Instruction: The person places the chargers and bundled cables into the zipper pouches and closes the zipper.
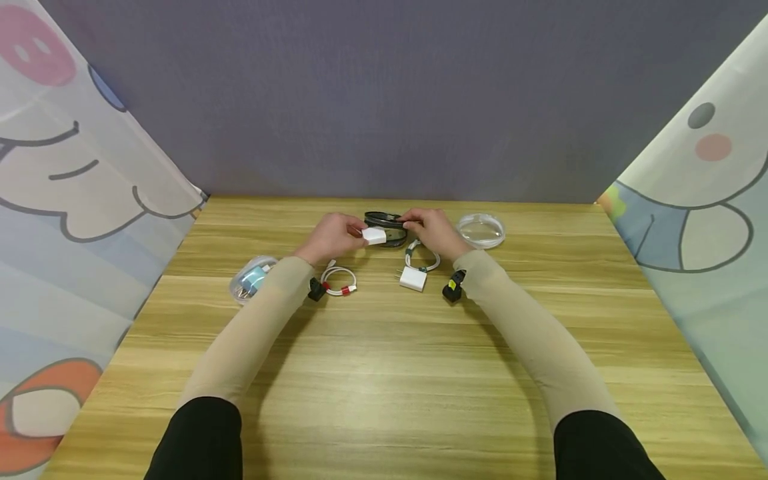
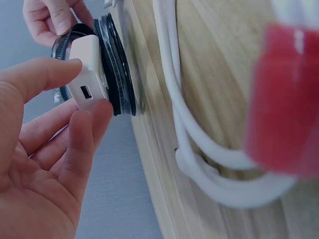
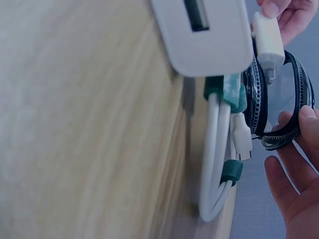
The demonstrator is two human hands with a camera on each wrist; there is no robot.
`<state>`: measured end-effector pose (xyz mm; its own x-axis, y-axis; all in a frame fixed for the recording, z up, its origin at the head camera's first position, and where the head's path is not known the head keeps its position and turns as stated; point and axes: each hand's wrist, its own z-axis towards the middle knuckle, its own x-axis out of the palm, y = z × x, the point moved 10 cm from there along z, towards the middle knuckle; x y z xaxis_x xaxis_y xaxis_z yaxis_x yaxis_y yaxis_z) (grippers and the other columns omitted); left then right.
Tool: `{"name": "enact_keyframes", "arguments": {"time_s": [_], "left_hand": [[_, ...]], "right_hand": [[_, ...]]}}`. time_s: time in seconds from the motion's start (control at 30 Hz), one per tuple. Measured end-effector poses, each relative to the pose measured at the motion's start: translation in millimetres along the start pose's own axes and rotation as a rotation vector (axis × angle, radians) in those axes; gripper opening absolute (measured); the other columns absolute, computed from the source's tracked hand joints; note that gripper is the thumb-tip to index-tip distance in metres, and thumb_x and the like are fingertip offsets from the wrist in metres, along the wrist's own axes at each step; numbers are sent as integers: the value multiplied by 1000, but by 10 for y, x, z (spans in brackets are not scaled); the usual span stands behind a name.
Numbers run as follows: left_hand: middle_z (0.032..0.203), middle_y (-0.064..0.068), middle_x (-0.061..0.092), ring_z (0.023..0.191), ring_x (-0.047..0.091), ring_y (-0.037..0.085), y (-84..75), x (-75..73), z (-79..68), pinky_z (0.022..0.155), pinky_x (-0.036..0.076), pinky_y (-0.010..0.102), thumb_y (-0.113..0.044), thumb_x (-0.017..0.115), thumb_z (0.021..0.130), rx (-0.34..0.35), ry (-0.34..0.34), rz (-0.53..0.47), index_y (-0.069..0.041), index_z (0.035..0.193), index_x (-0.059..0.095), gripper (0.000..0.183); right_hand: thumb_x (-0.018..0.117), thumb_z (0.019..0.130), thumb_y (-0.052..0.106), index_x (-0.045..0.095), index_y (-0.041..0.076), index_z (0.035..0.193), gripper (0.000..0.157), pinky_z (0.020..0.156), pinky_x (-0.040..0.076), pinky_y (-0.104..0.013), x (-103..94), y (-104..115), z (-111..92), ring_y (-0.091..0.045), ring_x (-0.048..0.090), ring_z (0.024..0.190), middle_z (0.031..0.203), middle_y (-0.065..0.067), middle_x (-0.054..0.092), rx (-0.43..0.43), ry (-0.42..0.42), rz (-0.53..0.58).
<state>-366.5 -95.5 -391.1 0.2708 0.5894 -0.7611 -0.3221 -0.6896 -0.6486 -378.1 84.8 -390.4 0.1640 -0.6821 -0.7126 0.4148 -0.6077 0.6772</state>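
Near the back of the wooden table, my left hand pinches a white USB wall charger between thumb and fingers. Its USB port shows in the left wrist view. My right hand grips the rim of a round clear zip case with black edging, thumb on the near side. This case stands open, its two halves spread apart. In the right wrist view the charger's prong end points into the gap between those halves.
A white cable with red ties lies beside my left wrist. By my right wrist are a white charger and a white cable with green ties. Clear round cases lie at right and left, the left one holding a blue charger.
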Motion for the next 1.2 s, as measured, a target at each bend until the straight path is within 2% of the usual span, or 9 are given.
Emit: {"name": "enact_keyframes", "arguments": {"time_s": [0.17,0.33,0.57,0.77,1.03,1.2], "left_hand": [[104,10,74,95,70,20,-5,52,60,83,54,35,-21,78,86,8,20,19,-4,119,71,38],[103,11,75,94,70,21,18,140,91,81,55,34,-19,77,87,9,36,40,-4,120,71,37],[107,10,73,89,70,19,-52,202,127,74,55,32,-18,75,89,36,25,107,-6,122,71,35],[115,10,71,88,69,17,-90,224,138,75,53,33,-17,72,91,49,23,171,-8,124,70,34],[123,13,68,94,70,21,-85,188,77,78,56,35,-16,71,93,84,63,38,-9,129,67,37],[128,9,65,100,68,22,-9,95,-55,83,55,39,-16,69,94,81,65,-25,-9,124,70,31]], "right_hand": [[59,101,17,70,9,114,19,81,51,-37,-13,37,14,-18,65,92,110,-7,71,-8,-28,1],[59,101,14,69,6,113,18,78,51,-39,2,60,8,-22,66,90,107,-10,71,-24,-40,20],[57,102,15,67,5,115,19,84,51,-40,9,-9,13,-23,66,97,110,-10,70,33,-49,63],[57,102,15,67,6,120,22,90,51,-42,14,-32,12,-25,65,105,117,-11,69,54,-51,86],[57,102,13,68,7,127,27,92,50,-40,-10,-40,16,-24,63,111,126,-10,67,55,-62,105],[58,102,12,68,7,125,26,90,51,-40,-12,-35,23,-24,64,108,124,-10,67,54,-67,109]]}}
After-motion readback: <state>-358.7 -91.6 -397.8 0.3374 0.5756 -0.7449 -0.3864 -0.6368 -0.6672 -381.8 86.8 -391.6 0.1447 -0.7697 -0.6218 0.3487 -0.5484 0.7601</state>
